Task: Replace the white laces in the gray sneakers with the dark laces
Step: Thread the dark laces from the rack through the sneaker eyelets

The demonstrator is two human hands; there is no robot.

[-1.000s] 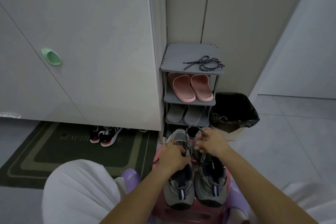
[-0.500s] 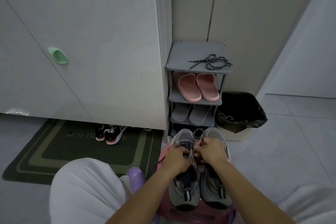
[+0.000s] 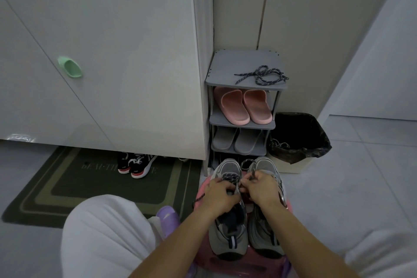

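Two gray sneakers stand side by side on a pink stool point(image 3: 225, 265), toes pointing away from me. The left sneaker point(image 3: 228, 230) has a dark speckled lace point(image 3: 229, 178) threaded across its front eyelets. My left hand point(image 3: 220, 197) pinches that lace over the tongue. My right hand point(image 3: 261, 189) grips the lace's other end, which loops up between the toes. It partly covers the right sneaker point(image 3: 265, 232). A second dark lace point(image 3: 262, 75) lies loose on top of the gray shoe rack point(image 3: 225, 67).
The rack holds pink slippers point(image 3: 242, 106) and gray slippers point(image 3: 237, 141). A bin with a black bag point(image 3: 297, 137) stands to its right. Black-and-red shoes point(image 3: 135, 163) sit under the white cabinet point(image 3: 112, 52) on a green mat point(image 3: 67, 185). My knee point(image 3: 101, 237) is at the lower left.
My hands have drawn closer together over the left sneaker's tongue and pulled the dark lace. The view has shifted slightly, so the rack appears further right.
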